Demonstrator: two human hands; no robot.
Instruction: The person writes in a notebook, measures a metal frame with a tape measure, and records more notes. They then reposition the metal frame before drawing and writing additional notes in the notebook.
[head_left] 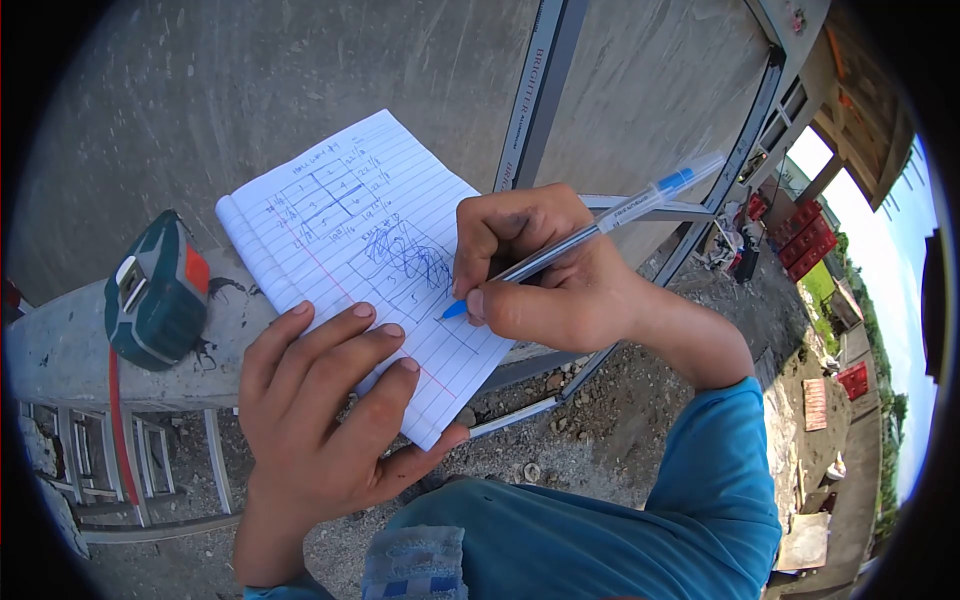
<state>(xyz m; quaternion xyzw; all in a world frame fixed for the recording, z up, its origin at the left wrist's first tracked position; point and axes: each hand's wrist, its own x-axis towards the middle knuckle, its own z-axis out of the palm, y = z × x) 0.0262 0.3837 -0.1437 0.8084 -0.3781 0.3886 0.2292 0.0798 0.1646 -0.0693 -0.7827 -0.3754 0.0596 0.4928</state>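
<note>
A lined notepad (400, 180) lies tilted on a concrete ledge, with grids, numbers and a scribbled-out patch in blue ink. My right hand (550, 270) pinches a clear blue-tipped pen (570, 240), its point on the page beside a drawn grid. The pen's blue cap sits on its rear end. My left hand (340, 410) lies spread over the pad's lower left edge, fingertips on the paper and thumb at the bottom corner. Left of the pad stands a green and orange tape measure (160, 290) on the ledge.
Behind the pad is a grey wall (300, 60) with metal frame bars (540, 90). A metal ladder (150, 450) is below the ledge at the left. Rubble covers the ground, and red crates (803, 240) are at the right.
</note>
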